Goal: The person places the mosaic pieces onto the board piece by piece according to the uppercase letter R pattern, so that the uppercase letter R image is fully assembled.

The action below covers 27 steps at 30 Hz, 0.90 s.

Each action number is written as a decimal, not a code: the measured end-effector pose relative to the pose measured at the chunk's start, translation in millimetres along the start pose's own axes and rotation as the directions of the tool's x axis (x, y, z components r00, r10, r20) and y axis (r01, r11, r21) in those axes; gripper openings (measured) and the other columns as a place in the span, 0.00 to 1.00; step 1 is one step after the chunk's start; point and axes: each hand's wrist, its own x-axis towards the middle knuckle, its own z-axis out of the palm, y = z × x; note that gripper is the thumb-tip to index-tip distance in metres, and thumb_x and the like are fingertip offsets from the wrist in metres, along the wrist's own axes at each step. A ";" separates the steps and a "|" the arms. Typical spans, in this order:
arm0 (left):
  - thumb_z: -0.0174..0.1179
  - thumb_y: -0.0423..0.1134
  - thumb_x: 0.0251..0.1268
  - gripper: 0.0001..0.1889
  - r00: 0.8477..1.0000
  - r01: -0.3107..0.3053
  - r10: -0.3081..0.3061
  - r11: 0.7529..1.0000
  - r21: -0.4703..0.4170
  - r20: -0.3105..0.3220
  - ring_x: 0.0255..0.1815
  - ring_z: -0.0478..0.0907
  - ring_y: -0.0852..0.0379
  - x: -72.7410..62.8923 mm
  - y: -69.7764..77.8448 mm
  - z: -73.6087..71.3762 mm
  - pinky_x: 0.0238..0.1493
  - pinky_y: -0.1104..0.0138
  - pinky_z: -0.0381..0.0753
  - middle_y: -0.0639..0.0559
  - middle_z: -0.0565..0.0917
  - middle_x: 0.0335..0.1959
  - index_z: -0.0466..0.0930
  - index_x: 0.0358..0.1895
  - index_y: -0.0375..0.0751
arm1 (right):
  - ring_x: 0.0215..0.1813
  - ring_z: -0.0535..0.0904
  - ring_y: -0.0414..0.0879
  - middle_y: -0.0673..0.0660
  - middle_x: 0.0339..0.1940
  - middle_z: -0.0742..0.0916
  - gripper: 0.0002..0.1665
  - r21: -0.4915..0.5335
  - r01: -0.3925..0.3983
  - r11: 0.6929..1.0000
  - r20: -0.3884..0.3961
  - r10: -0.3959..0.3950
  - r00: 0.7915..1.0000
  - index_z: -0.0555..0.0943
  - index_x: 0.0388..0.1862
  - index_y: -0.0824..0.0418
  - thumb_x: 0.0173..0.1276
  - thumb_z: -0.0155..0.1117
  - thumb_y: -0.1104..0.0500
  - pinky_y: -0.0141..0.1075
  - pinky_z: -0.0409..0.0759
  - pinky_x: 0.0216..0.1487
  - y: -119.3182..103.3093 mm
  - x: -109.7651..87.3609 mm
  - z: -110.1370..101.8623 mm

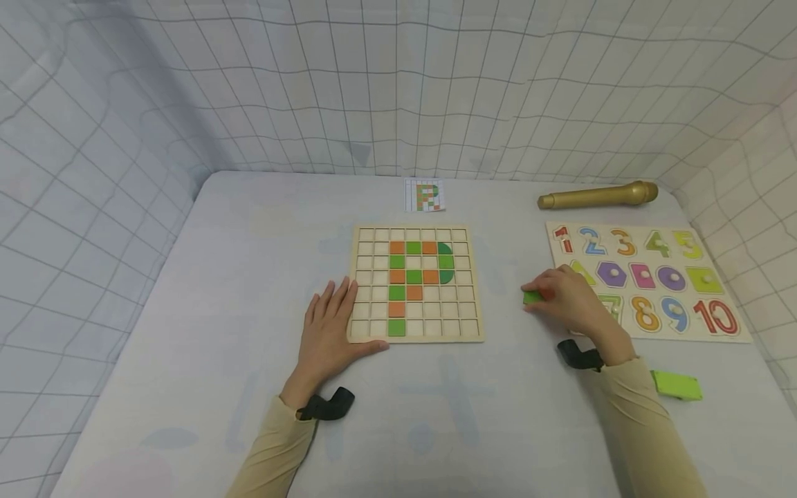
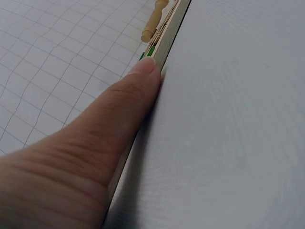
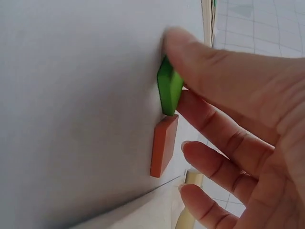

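My left hand (image 1: 326, 332) lies with fingers spread, its fingertips at the left edge of a wooden grid board (image 1: 370, 332) and its thumb along the near edge. Green and orange tiles sit in the board's squares, forming a letter-like figure. To the right of the board, my right hand (image 1: 569, 297) pinches a green square tile (image 3: 167, 88) between thumb and index finger, low over the table. An orange tile (image 3: 164, 145) stands right beside the green one. The other fingers of that hand are loosely bent.
A small pattern card (image 1: 425, 195) lies beyond the board. At right is a number-and-shape puzzle board (image 1: 672, 333), partly under my right hand. A gold microphone (image 1: 594, 196) lies behind it, and a lime-green block (image 1: 676, 386) sits beside my right forearm.
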 end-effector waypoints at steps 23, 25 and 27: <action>0.67 0.69 0.41 0.60 1.000 -0.005 0.004 1.000 -0.011 -0.005 0.75 0.40 0.44 -0.9 1.8 -2.1 0.70 0.49 0.37 0.43 0.52 0.75 0.51 0.75 0.38 | 0.32 0.72 0.47 0.52 0.31 0.84 0.14 0.140 -0.121 0.983 -0.060 0.130 0.990 0.86 0.39 0.61 0.52 0.76 0.63 0.39 0.70 0.34 2.5 -5.0 9.2; 0.67 0.69 0.41 0.60 1.000 -0.004 0.004 1.000 -0.011 -0.002 0.75 0.40 0.44 -0.7 2.0 -2.3 0.70 0.49 0.37 0.43 0.52 0.75 0.50 0.75 0.38 | 0.32 0.71 0.46 0.52 0.30 0.84 0.14 0.132 -0.117 0.984 -0.080 0.129 0.988 0.87 0.40 0.61 0.52 0.76 0.63 0.38 0.69 0.33 1.7 -5.8 9.9; 0.67 0.69 0.41 0.60 1.000 -0.003 0.003 1.000 -0.009 0.001 0.75 0.40 0.44 -0.6 2.1 -2.6 0.70 0.49 0.36 0.43 0.52 0.75 0.50 0.75 0.38 | 0.31 0.71 0.45 0.51 0.28 0.83 0.14 0.127 -0.109 0.986 -0.103 0.123 0.987 0.87 0.39 0.62 0.52 0.76 0.64 0.37 0.69 0.32 0.0 -6.5 10.0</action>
